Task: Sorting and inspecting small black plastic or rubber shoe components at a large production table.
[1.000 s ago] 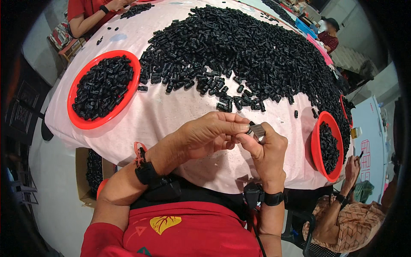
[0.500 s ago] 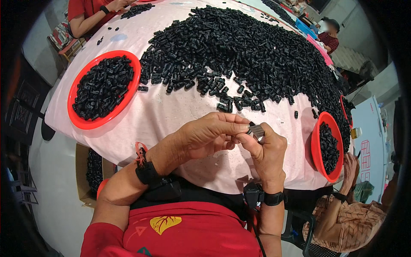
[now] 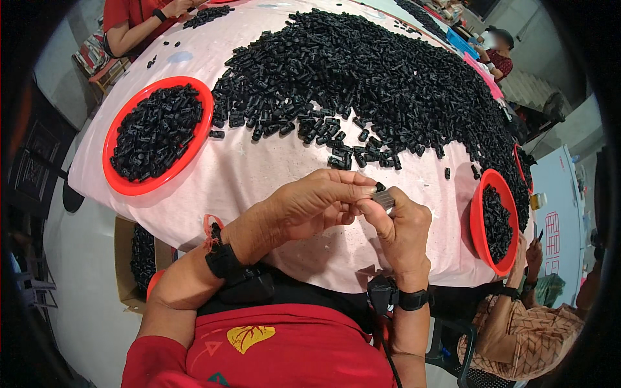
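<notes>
The fingers of the left hand point(image 3: 317, 200) are drawn together, thumb against forefinger in a pinch on a small black piece, while those of the right hand point(image 3: 404, 226) are curled in around a ridged grey metal piece, the thumb pressed along its near side. Both hands meet above the near part of a broad table spread with a pale pink cloth point(image 3: 259, 161). Over much of that cloth sprawls a great heap of short black parts point(image 3: 369, 71), its ragged near edge lying just beyond the fingers. One co-worker in red point(image 3: 126, 29) is at the table's far left; another, in a patterned top point(image 3: 524, 336), sits at the lower right. A cardboard box point(image 3: 124, 258) with more black parts in it is below the table's left edge. A wide red basin point(image 3: 138, 188), filled with the same parts, rests on the cloth to the left, and a red bowl point(image 3: 477, 220), also loaded, stands to the right. Each wrist wears a dark band. The metal piece point(image 3: 384, 199) juts from the right hand toward the left fingertips. Smallest is the black piece point(image 3: 380, 187) at the left fingertips; the thumb covers much of it, so I cannot tell whether it touches the metal.
</notes>
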`<state>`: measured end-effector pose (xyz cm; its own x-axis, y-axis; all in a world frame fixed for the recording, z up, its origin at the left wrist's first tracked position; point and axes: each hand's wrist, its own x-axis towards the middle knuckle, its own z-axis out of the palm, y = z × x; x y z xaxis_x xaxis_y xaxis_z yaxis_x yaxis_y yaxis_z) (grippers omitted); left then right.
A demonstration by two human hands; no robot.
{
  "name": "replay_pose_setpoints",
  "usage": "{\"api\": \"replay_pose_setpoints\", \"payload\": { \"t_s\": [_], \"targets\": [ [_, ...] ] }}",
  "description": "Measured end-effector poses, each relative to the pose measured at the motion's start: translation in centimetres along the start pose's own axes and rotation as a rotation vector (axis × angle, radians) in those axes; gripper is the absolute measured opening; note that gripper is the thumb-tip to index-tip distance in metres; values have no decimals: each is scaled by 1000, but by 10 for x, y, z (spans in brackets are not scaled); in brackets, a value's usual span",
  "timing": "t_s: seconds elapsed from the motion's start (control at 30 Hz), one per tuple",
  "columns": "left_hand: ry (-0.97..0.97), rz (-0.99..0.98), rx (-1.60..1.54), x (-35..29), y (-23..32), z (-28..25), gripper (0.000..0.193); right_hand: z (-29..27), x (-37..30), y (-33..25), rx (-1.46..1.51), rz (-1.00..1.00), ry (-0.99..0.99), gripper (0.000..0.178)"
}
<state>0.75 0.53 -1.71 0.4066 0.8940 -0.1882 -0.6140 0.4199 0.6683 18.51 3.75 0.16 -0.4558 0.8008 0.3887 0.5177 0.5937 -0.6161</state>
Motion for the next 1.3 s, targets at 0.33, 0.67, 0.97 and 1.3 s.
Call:
{"api": "replay_pose_setpoints", "payload": {
  "t_s": [0.33, 0.67, 0.97, 1.3],
  "targets": [
    [31, -32, 40, -2, 9, -2, 23, -7, 1, -7, 319, 3, 10, 20],
    [39, 130, 82, -2, 13, 5, 27, 2, 1, -7, 293, 16, 140, 14],
    [25, 148, 85, 3, 5, -4, 25, -5, -2, -14, 205, 36, 51, 17],
    [-113, 137, 149, 4, 3, -9, 34, -2, 0, -7, 149, 74, -47, 32]
  ]
}}
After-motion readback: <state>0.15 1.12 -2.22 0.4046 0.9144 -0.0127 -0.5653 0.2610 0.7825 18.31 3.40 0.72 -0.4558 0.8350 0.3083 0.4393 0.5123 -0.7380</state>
